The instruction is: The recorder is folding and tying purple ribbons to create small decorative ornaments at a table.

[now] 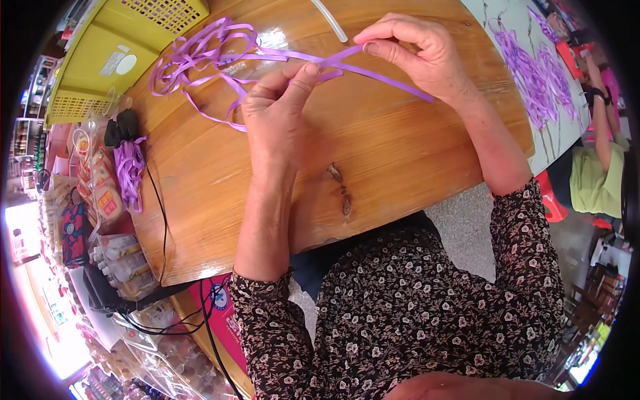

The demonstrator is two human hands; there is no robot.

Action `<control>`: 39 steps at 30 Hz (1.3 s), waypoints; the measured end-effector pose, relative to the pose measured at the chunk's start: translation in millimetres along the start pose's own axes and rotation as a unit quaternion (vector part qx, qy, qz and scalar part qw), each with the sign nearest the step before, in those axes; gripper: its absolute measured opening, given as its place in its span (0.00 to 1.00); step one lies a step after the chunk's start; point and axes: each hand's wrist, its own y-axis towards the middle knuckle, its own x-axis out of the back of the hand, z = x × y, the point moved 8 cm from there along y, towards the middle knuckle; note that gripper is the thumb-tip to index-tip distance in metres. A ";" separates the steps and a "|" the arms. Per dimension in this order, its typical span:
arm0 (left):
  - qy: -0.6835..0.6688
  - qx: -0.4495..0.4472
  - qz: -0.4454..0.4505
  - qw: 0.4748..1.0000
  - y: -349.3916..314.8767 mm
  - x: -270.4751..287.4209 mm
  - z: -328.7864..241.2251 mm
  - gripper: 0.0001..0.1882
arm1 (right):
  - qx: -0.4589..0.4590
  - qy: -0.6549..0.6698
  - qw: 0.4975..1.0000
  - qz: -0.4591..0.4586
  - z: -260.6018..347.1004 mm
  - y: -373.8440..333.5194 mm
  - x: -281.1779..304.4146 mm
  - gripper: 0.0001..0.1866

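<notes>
Over the wooden table (400, 150) I hold a purple ribbon (387, 81) in both hands. My left hand (283, 93) pinches it between thumb and forefinger, where strands cross. Up and to the right, my right hand (423, 57) pinches a short length of the ribbon between thumb and fingertips. One flat end slants away below the right hand, and a short end pokes out beside the left thumb. Behind my left hand, a loose tangle of purple ribbon (193, 60) spreads over the table in loops.
A yellow-green plastic basket (87, 53) stands at the far left, with a clear tube (330, 20) at the back. Purple ribbon bundles (533, 73) lie on a white table at right, near another person's arm (598, 120). A black cable (163, 220) hangs over the left edge.
</notes>
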 end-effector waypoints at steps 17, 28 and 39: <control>-0.039 0.088 0.119 0.988 -5.7 -26.6 21.9 0.09 | 0.133 -0.117 0.984 0.003 40.7 -6.5 -10.0 0.10; 0.072 -0.048 0.041 0.995 0.2 -12.0 12.4 0.04 | 0.020 -0.032 0.999 0.037 28.8 5.7 2.9 0.13; 0.072 -0.087 0.062 0.992 -3.5 -22.1 6.5 0.05 | 0.114 -0.134 0.983 0.048 27.3 -8.1 -13.5 0.07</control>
